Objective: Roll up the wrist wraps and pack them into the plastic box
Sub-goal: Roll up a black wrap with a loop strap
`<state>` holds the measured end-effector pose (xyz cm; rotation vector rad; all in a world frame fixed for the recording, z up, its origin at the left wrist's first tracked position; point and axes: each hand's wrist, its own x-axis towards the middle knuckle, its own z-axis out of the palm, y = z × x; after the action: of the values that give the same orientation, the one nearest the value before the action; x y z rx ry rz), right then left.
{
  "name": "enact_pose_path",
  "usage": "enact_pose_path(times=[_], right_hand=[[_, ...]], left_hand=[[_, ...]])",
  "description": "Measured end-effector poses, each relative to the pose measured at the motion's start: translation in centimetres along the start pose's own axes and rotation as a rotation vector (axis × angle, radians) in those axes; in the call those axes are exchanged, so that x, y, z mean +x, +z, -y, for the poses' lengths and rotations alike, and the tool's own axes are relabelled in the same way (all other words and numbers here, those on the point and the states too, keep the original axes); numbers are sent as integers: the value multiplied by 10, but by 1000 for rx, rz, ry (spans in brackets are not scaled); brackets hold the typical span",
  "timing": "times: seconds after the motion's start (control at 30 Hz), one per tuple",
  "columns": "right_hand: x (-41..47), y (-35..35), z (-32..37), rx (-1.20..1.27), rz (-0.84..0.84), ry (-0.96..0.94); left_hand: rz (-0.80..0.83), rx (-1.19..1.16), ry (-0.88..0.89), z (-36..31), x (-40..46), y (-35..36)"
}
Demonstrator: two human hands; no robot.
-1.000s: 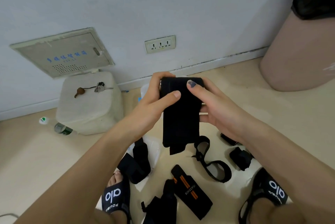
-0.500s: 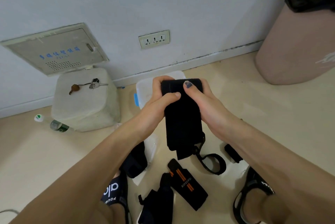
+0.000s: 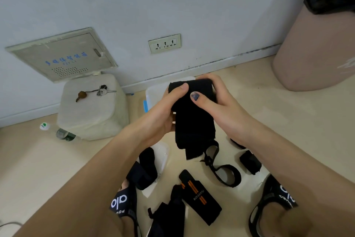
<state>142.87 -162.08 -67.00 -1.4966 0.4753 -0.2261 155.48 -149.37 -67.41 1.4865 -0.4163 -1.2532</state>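
A black wrist wrap [image 3: 194, 121] hangs in front of me, its top end rolled between both hands. My left hand [image 3: 163, 110] grips the roll's left side with the thumb on top. From the right, my right hand [image 3: 221, 106] holds the roll, thumb pressed on its front. The wrap's loose tail and thumb loop [image 3: 221, 171] dangle down to the floor. Behind my hands stands the plastic box [image 3: 155, 92], mostly hidden. More black wraps lie on the floor: one with orange stripes [image 3: 199, 196], a rolled one [image 3: 249, 161], others near my left foot [image 3: 146, 169].
A white foam block [image 3: 90, 110] with keys [image 3: 99, 90] stands at the left by the wall. A plastic bottle [image 3: 61, 133] lies beside it. A large pink bin [image 3: 317, 44] fills the right corner. My sandalled feet [image 3: 123, 204] frame the wraps.
Both hands have kept rolling the wrap's top end; the roll has grown thicker and the hanging tail shorter. The hands sit lower, in front of the box.
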Motion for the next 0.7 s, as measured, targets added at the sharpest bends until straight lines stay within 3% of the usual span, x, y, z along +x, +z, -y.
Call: enact_pose_path(times=[0.3, 0.43, 0.7], right_hand=[[6, -7, 3, 218, 89, 178], [6, -2, 4, 157, 29, 205], [8, -2, -1, 83, -39, 67]], left_hand=[[-38, -75, 172, -3, 3, -9], [-42, 8, 240, -4, 2, -8], [-17, -85, 107, 0, -1, -5]])
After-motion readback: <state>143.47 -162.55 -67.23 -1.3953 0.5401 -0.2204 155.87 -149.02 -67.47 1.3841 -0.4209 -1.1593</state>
